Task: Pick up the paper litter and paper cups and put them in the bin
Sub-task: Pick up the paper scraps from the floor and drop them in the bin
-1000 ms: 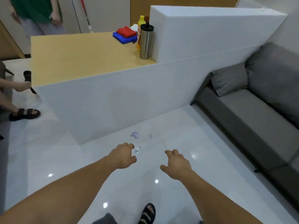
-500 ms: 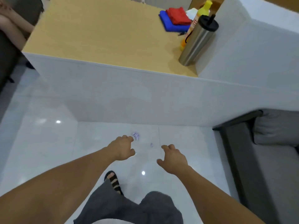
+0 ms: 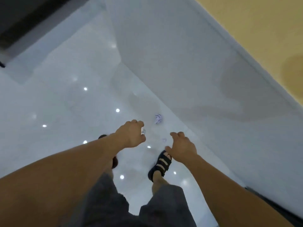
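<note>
The person leans over a glossy white tiled floor (image 3: 57, 104) dotted with reflected lights, both bare arms stretched forward and down. The left hand (image 3: 131, 134) has its fingers curled under, knuckles up. A small pale bit (image 3: 143, 131) shows right at its fingertips, but the blur makes it impossible to tell whether the hand pinches it or whether it lies on the floor below. The right hand (image 3: 182, 147) hangs with its fingers loosely curled and its thumb out to the left, holding nothing.

A crumpled paper ball (image 3: 158, 119), white with bluish marks, lies on the floor just beyond the hands, slightly right of the left hand and close to the foot of the white counter front (image 3: 180, 63). A smaller paper scrap (image 3: 164, 139) lies on the floor between the two hands, nearer than the ball.

Below the right hand stands a foot in a dark strapped sandal (image 3: 161, 163). The other sandal (image 3: 115, 162) is mostly hidden behind the left forearm. Grey shorts (image 3: 106, 202) fill the near centre.

The counter front rises along the right, topped by a yellow wooden surface (image 3: 262, 30) at the far right. A dark strip (image 3: 24, 15) runs across the far left corner.
</note>
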A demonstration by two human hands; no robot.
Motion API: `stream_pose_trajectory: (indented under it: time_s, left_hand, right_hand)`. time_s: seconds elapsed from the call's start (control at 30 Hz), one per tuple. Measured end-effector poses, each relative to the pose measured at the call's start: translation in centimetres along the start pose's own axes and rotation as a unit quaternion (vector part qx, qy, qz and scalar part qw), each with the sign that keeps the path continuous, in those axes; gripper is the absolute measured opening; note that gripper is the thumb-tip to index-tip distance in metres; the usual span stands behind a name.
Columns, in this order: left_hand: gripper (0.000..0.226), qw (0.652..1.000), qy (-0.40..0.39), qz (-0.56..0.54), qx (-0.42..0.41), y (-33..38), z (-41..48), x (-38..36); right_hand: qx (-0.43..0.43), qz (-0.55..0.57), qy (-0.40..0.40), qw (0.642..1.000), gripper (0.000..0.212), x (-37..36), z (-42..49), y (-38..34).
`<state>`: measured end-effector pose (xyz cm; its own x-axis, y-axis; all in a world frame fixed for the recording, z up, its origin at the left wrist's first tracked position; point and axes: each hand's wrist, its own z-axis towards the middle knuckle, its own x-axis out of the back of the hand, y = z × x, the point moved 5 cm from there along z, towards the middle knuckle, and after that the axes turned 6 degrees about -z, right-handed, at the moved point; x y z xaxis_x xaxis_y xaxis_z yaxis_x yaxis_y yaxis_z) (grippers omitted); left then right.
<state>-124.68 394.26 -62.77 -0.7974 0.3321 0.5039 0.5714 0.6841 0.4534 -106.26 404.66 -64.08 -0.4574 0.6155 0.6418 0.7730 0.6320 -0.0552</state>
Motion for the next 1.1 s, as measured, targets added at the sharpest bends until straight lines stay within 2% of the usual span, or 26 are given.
stream_pose_trajectory:
  time_s: [0.17, 0.5, 0.63, 0.77, 0.87, 0.97, 1.03, 1.1]
  left_hand:
    - [0.059, 0.999, -0.02, -0.019, 0.036, -3.2, 7.0, -9.2]
    - [0.053, 0.997, -0.011, -0.058, 0.04, -13.8, 27.8, -27.5]
    - [0.052, 0.996, -0.01, -0.076, 0.037, -16.5, 32.7, -33.2]
    - [0.052, 0.991, -0.005, -0.123, 0.047, -17.1, 34.0, -35.1]
    - [0.054, 0.984, 0.013, -0.164, 0.067, -17.2, 32.6, -34.1]
    - [0.058, 0.971, 0.0, -0.228, 0.068, -16.4, 30.3, -32.1]
    - [0.047, 0.959, 0.001, -0.279, 0.056, -15.8, 29.1, -30.3]
    - [0.021, 0.945, 0.018, -0.323, 0.047, -15.6, 28.5, -28.7]
  right_hand:
    - [0.021, -0.013, -0.009, 1.0, 0.067, -7.3, 9.0, 2.9]
    - [0.031, -0.058, -0.024, 0.998, 0.063, -29.5, 30.2, 8.0]
    - [0.017, -0.061, 0.005, 0.998, 0.046, -35.4, 35.3, 9.8]
    - [0.022, -0.01, 0.053, 0.998, 0.022, -36.7, 36.3, 9.3]
    - [0.082, 0.078, 0.083, 0.99, 0.033, -34.7, 34.5, 6.3]
    - [0.202, 0.174, 0.128, 0.955, 0.045, -30.7, 31.5, 1.8]
    - [0.253, 0.191, 0.132, 0.939, 0.049, -28.4, 30.0, -0.3]
    - [0.28, 0.19, 0.136, 0.931, 0.048, -26.6, 29.4, -1.6]
